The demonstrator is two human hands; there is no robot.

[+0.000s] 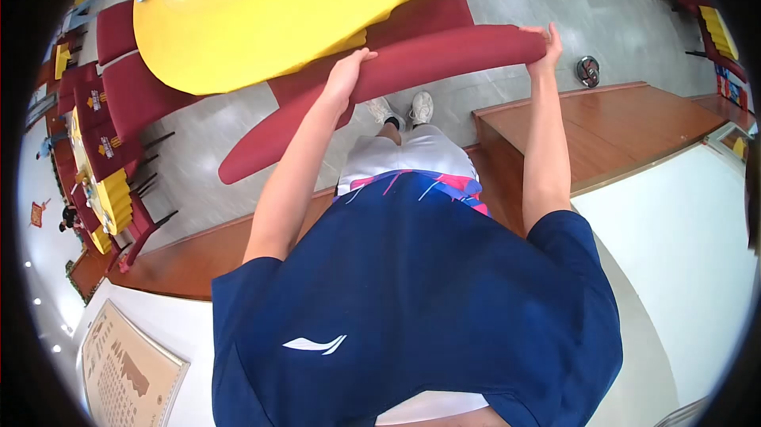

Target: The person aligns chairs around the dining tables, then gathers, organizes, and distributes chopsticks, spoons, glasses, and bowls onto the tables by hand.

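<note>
Head view: we have our left hand (346, 76) and right hand (544, 52) at opposite ends of the backrest of a red chair (452, 60), the fingers of each clamped on its edge, though some of them are hidden from us. The chair is in front of our white shoes (422, 108), its seat partly covered by the scalloped edge of a yellow tablecloth (261, 22). Beneath our left forearm we see a second red backrest (265, 144), and to our right a brown wooden platform (594, 130) borders the grey floor (507, 19)
</note>
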